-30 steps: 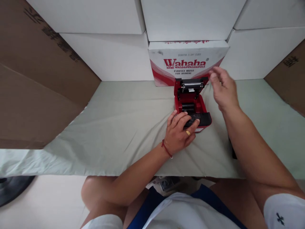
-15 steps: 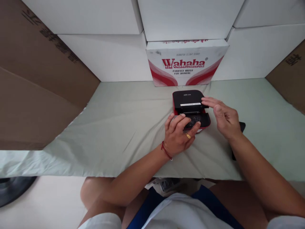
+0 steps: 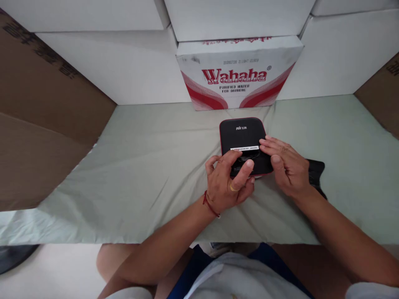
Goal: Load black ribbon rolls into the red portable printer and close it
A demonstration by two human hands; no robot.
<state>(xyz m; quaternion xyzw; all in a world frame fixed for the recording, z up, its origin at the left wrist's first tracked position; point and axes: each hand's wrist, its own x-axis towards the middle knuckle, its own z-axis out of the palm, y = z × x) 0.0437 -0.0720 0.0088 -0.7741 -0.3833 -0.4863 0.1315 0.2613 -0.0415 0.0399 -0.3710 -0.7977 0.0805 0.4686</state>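
A small red-and-black printer [image 3: 243, 135] lies on the pale green cloth [image 3: 156, 166] with its black lid down and a white paper strip showing at the slot. My left hand [image 3: 227, 182] rests on the printer's near end, fingers curled over the front edge, a gold ring on one finger and a red cord at the wrist. My right hand [image 3: 286, 168] lies on the printer's right side, fingers stretched flat across the lid near the strip.
A Wahaha water carton [image 3: 238, 72] stands just behind the printer amid stacked white boxes [image 3: 109, 62]. Brown cardboard [image 3: 37, 104] walls the left and right sides. A black object [image 3: 316, 172] lies partly hidden behind my right wrist.
The printer's lid, standing open a second ago, is now shut. My right hand came down from the raised lid onto the closed top. The view has tilted slightly.
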